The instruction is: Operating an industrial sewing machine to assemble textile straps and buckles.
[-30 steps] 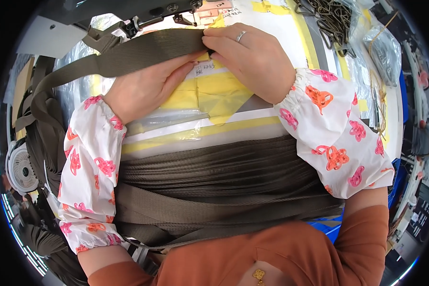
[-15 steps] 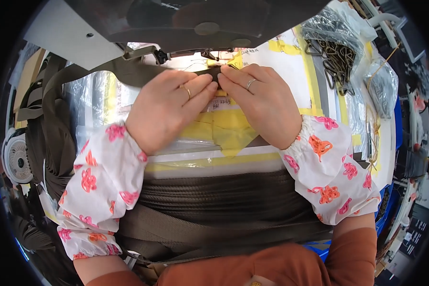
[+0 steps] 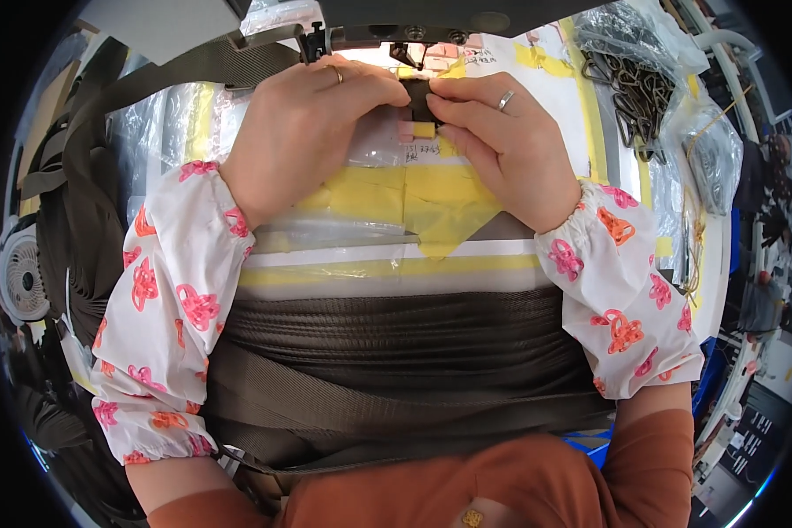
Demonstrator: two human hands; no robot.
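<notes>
Under the sewing machine head [image 3: 466,16], both hands work at a dark olive webbing strap [image 3: 422,101]. My left hand [image 3: 299,136] has its fingers closed at the strap's left side, close to the presser foot [image 3: 410,58]; some of its fingertips are hidden. From the right, my right hand [image 3: 510,145] pinches the strap's edge between thumb and forefinger. A longer run of webbing [image 3: 194,75] comes in from the left and disappears behind my left hand. Small yellow and pink guide blocks [image 3: 422,130] sit just in front of the strap.
A thick stack of dark webbing [image 3: 396,352] lies in front of me, with more webbing [image 3: 79,229] hanging at left beside a white fan [image 3: 25,273]. Metal buckles [image 3: 625,97] lie at right near plastic bags [image 3: 713,167]. Yellow tape [image 3: 361,198] covers the worktop.
Both hands have moved slightly farther away, towards the presser foot. Their fingertips are a little wider apart, and more of the strap shows between them. The view has shifted too.
</notes>
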